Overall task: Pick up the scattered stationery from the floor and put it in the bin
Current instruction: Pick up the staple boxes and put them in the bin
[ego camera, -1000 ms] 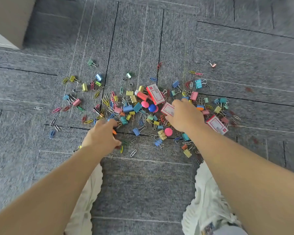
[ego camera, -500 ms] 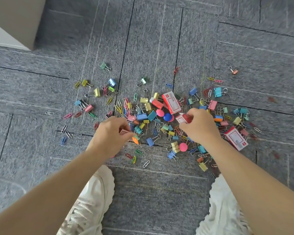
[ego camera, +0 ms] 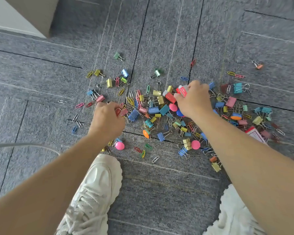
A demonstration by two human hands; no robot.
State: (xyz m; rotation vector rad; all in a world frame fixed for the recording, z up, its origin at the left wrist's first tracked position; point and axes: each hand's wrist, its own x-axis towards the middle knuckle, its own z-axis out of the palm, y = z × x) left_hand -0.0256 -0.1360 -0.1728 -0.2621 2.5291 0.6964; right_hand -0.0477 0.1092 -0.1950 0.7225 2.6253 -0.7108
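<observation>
Change since a second ago: the right hand was only reaching onto a red-and-white box in the middle of the spill. It now has that red-and-white box off the carpet, fingers curled round it, and sits further out, toward 12 o'clock of the pile. The left hand has come in from the 7 o'clock fringe to the 9 o'clock edge. Its fingers are curled and pinch a small dark-red piece.

Judgement: both hands carry first pickings and collection has barely begun. No bin is in view, so nothing looks deposited yet.

The stationery is a dense patch of coloured binder clips, wire paper clips and round pink, blue and orange pins. It lies on the grey carpet floor, between and ahead of the hands, thinning to strays at 10 and 2 o'clock. A second box lies at 4 o'clock, partly behind the right forearm. The items are small, light and tangled, so they will likely lift in clumps.
</observation>
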